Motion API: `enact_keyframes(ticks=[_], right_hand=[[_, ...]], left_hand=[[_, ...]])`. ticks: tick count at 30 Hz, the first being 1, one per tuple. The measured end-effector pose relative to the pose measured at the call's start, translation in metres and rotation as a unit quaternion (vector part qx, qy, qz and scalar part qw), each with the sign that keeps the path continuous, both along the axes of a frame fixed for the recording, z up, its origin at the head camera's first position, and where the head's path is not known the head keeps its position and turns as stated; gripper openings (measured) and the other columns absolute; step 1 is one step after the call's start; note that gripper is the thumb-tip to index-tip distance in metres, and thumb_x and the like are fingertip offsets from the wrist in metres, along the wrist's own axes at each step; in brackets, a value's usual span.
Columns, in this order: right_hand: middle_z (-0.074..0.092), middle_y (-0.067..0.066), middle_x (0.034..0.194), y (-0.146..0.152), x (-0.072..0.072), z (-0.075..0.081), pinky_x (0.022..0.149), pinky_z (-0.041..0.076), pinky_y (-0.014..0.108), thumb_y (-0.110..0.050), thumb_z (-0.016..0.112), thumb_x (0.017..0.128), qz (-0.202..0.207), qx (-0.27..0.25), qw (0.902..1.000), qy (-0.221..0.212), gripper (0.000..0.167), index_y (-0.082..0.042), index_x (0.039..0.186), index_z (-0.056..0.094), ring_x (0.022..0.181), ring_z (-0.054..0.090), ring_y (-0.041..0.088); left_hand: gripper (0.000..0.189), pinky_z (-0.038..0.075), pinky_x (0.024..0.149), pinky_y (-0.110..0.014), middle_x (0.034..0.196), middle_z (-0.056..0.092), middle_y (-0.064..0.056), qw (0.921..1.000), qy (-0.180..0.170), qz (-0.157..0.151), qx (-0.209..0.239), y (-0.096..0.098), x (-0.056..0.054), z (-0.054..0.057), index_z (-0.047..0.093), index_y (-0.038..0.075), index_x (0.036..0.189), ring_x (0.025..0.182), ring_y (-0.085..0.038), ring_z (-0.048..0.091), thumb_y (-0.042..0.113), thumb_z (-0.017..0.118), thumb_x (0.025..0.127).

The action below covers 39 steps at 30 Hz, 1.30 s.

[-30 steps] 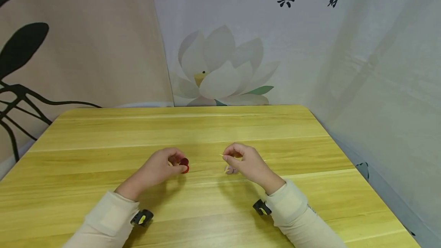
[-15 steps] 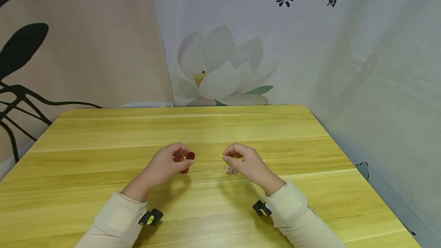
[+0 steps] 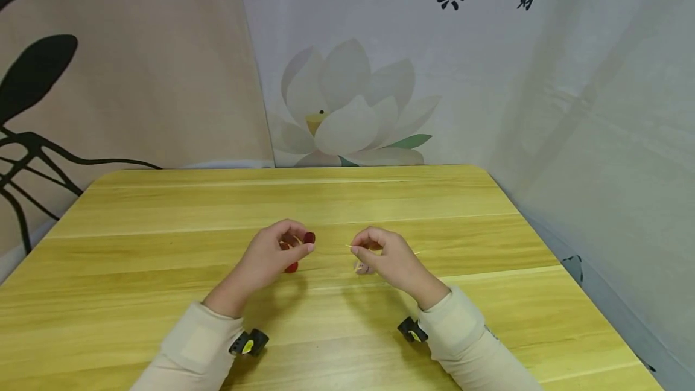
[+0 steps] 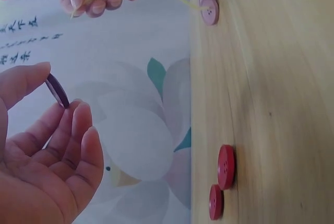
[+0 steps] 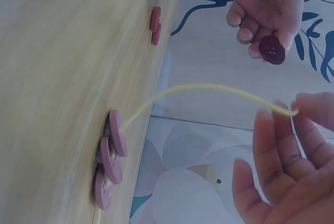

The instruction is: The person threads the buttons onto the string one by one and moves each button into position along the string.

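Note:
My left hand [image 3: 268,258] pinches a dark maroon button [image 5: 272,50] by its edge between thumb and finger, above the table. Four small holes show in its face in the right wrist view. Opposite it, my right hand [image 3: 392,258] pinches the end of a yellow string [image 5: 203,85] between thumb and forefinger. From there the string arcs down to several dusty-pink buttons [image 5: 111,160], strung on it and overlapping on the table. The maroon button and the string's end are apart. Below my left hand lie two red buttons [image 4: 226,166], close together.
The wooden table [image 3: 347,343] spans the lower view, its far edge near a curtain [image 3: 543,77] printed with a lotus and black characters. A black camera [image 3: 248,343] sits on the left wrist, another camera [image 3: 412,329] on the right.
My left hand has moved right and slightly away from me with the maroon button, toward the right hand, leaving the red buttons more in view. The right hand holds still with the string.

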State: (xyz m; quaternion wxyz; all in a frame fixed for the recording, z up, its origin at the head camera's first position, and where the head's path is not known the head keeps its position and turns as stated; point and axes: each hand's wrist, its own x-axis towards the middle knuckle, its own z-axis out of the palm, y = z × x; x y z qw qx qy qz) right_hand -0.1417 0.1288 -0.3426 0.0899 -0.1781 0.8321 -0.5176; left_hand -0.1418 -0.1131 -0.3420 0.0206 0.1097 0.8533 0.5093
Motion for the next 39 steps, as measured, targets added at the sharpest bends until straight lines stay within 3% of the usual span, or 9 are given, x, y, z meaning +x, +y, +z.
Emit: enact_keyframes(ticks=[10,21,28,33,39], right_hand=[[0.061,0.013,0.096,-0.003,0.0,0.0,0.071,0.056,0.047,-0.014,0.059,0.096,-0.001,-0.006,0.9999,-0.009,0.013,-0.005,0.104,0.064,0.076,0.067,0.039],[0.061,0.015,0.097,-0.004,0.002,0.002,0.072,0.056,0.047,-0.015,0.06,0.096,-0.003,-0.013,0.9999,-0.01,0.014,-0.004,0.104,0.064,0.078,0.065,0.039],[0.063,0.012,0.101,-0.006,0.003,0.001,0.073,0.056,0.045,-0.015,0.061,0.096,-0.006,-0.012,0.9999,-0.004,0.011,-0.006,0.102,0.064,0.087,0.064,0.033],[0.063,0.015,0.106,-0.007,0.003,0.003,0.074,0.057,0.044,-0.016,0.061,0.096,-0.006,-0.011,0.9999,-0.005,0.012,-0.007,0.102,0.065,0.093,0.062,0.028],[0.064,0.015,0.107,-0.008,0.004,0.005,0.074,0.056,0.045,-0.018,0.061,0.096,-0.001,-0.005,1.0,0.004,0.013,-0.007,0.102,0.065,0.091,0.063,0.03]], left_hand=[[0.027,0.052,0.062,-0.036,0.095,0.064,-0.009,0.9994,-0.008,-0.007,0.034,0.006,0.001,0.003,0.063,0.004,0.109,0.083,-0.02,0.059,0.019,0.071,0.088],[0.026,0.047,0.057,-0.029,0.096,0.064,-0.009,0.9988,0.002,-0.017,0.045,0.013,0.003,0.008,0.063,0.005,0.11,0.078,-0.02,0.06,0.018,0.071,0.089],[0.024,0.05,0.077,-0.034,0.096,0.066,-0.006,0.9977,0.026,-0.029,0.054,0.018,0.005,0.009,0.064,0.003,0.109,0.088,-0.019,0.059,0.015,0.071,0.088],[0.024,0.05,0.077,-0.034,0.096,0.066,-0.006,0.9971,0.028,-0.037,0.06,0.02,0.007,0.01,0.064,0.003,0.109,0.088,-0.019,0.059,0.014,0.071,0.088],[0.024,0.05,0.076,-0.034,0.096,0.066,-0.006,0.9964,0.03,-0.046,0.064,0.021,0.008,0.009,0.064,0.003,0.109,0.087,-0.019,0.059,0.014,0.07,0.089]])
